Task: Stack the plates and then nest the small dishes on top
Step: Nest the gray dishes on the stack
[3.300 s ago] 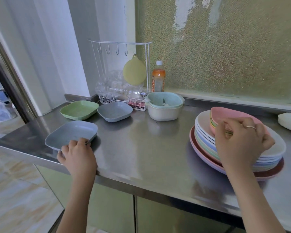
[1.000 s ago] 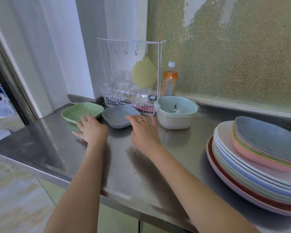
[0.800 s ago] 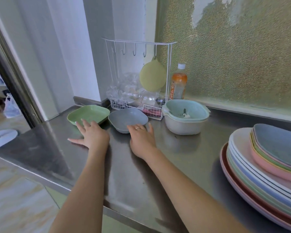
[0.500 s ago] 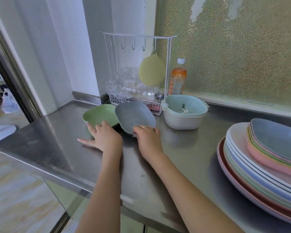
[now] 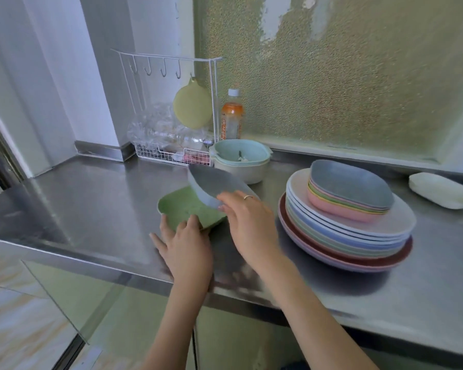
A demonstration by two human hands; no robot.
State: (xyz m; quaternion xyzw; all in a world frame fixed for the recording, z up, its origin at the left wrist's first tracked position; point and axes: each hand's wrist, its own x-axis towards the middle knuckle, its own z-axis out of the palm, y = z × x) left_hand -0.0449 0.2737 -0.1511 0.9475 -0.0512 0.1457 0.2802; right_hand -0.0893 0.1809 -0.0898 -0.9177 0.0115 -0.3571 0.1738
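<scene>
The right hand [image 5: 247,222] holds a grey dish [image 5: 214,186] by its near rim, tilted and lifted clear of the steel worktop [image 5: 96,209]. Just below it, the left hand [image 5: 183,245] has its grip closed on the near edge of a green dish [image 5: 183,209], which seems to rest on the worktop (blur hides the contact). At right, nested small dishes [image 5: 350,194] sit on the plate stack [image 5: 345,233]. Behind, a pale bowl [image 5: 239,161] holds some small scraps.

Plate stack [image 5: 345,236] sits right, dishes [image 5: 350,193] nested on top; two more dishes left, rack [image 5: 171,108] behind.
</scene>
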